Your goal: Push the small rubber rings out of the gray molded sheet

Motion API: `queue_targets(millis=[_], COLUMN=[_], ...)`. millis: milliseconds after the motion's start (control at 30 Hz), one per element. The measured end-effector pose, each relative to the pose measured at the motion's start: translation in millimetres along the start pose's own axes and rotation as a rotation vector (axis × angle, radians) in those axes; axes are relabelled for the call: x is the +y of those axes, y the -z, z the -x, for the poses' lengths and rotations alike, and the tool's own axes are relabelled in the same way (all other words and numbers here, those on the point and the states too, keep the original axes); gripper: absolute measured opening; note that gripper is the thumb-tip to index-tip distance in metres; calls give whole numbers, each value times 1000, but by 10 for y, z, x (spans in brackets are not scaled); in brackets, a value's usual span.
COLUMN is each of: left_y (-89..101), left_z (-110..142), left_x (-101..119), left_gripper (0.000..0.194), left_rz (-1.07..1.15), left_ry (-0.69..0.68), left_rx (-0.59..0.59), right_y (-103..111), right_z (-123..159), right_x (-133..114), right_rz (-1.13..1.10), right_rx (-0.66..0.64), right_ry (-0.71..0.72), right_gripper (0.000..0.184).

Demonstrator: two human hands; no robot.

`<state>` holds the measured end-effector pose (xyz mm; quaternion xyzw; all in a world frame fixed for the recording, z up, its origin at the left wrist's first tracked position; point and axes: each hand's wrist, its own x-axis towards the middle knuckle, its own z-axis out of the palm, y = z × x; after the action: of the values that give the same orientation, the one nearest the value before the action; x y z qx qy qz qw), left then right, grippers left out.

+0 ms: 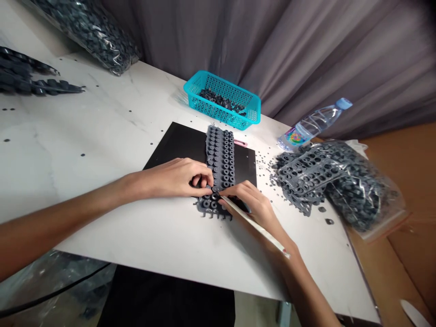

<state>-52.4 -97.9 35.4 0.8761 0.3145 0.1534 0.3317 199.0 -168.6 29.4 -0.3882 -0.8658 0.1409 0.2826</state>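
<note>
A grey rubber sheet of small rings lies lengthwise on a black mat on the white table. My left hand rests on the mat with its fingers curled and pinching the sheet's near left edge. My right hand holds a thin white stick like a pen, its tip touching a ring at the sheet's near end. The fingertips of both hands almost meet there.
A turquoise basket with loose grey rings stands behind the mat. Emptied grey sheets and a plastic bag of parts lie at the right, beside a water bottle. Another bag and stacked sheets are far left.
</note>
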Motion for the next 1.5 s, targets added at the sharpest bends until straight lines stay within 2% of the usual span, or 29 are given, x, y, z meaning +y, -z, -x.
queue_targets(millis=[633,967,1067,1167,1333,1400,1500], left_y=[-3,-26,-57,-80,-66,-40,22], left_z=[0,7,12,18,23,25,30], left_x=[16,-3,-7,-12,-30,-29,-16], left_gripper=[17,17,17,14,15,18,22], left_rz=[-57,-42,-35,-46,-49,-20,53], left_ry=[-21,-31,-39,-43,-26,-21,-6], left_rx=[13,28,50,75,56,43,-5], right_y=[-92,-179,-230,-251,-49,94,292], right_z=[-25,7,15,-9,5,106,314], right_x=[-100,-76,-105,-131,41,189,412], right_rz=[319,526,527,444,388,425,478], right_rx=[-10,-37,-9,46,350,346,258], right_ry=[-20,76,13,-111,-430,-510,-525], right_gripper=[18,18,18,21,27,27,27])
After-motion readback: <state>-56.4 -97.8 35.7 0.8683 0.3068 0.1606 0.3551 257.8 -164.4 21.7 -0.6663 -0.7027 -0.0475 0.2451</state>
